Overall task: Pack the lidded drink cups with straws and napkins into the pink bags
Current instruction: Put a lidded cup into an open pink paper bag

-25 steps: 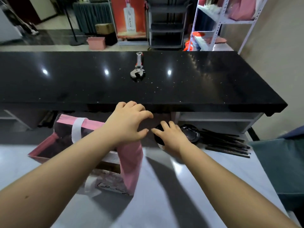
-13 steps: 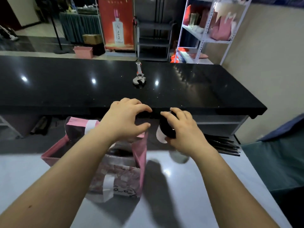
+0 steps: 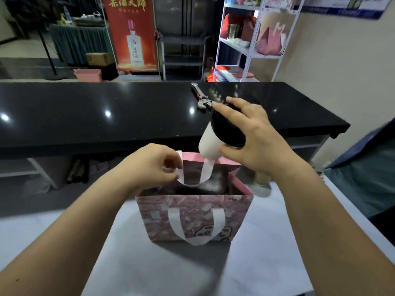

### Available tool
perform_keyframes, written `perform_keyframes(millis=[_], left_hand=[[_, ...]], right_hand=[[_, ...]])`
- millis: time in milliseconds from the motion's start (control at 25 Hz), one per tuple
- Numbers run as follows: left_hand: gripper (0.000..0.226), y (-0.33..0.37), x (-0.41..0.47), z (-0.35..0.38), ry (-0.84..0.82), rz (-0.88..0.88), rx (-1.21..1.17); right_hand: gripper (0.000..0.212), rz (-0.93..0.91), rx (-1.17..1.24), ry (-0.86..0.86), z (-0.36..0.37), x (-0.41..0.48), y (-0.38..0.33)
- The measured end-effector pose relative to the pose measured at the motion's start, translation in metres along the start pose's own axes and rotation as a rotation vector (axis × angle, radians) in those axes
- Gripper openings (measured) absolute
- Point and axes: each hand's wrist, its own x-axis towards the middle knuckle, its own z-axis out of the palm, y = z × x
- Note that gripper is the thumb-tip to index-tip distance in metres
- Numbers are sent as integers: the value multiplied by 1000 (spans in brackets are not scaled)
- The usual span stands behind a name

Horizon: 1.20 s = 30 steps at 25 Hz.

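Two hands were at work, and between them one cup and one bag. The single pink bag [image 3: 193,216] stood upright on the white desk [image 3: 267,263] in the lower centre of the frame with its mouth open. Its pink print was scattered with small pale shapes, and it had two white strap handles: the near handle [image 3: 195,229] hung down its front face, and the far handle [image 3: 205,171] drooped into the dark, blurred interior.

The left hand [image 3: 149,165], at centre left, had its fingers curled in a pinch on the bag's far left rim, where the white strap meets it.

The right hand [image 3: 254,137], right of centre, held the one cup [image 3: 210,144] above the bag's far rim. Its fingers were spread over the black lid [image 3: 226,129] and its thumb pressed against the white wall below. The cup was plain white and tilted, its base pointing down and left towards the bag's mouth. Whether the base touched the rim could not be told.

Beyond the hands, one wrench [image 3: 202,97] lay on the black desk [image 3: 106,107], just above the cup in the frame. A second pink bag [image 3: 270,42] sat on the white shelf unit [image 3: 252,52] at upper right, and one red banner [image 3: 130,33] stood at upper centre.
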Motion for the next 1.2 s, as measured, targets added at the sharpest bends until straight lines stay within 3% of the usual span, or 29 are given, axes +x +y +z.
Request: perform_keyframes(millis=[160,360,480,680,800,1200], left_hand=[[50,-13,-9,8,-62,79,90],[118,-19,-13,20,-119,147,265],[140,-17,-15,23,-194,113,236],[149,-12,-29,28,-174,154,250],[152,-8,-41,30,-170,195,277],[152,-10,-48,25,-177,185,245]], right_hand=[[84,-33,22,-144,26,-14,-32],[81,24,-53,-122,43,-34,-45],[76,25,-93,-199,48,-47,-49],[74,133,-395,-573,78,-58,-50],[79,135,-477,-672,98,-41,-49],[102,126,-10,-607,143,-31,-43]])
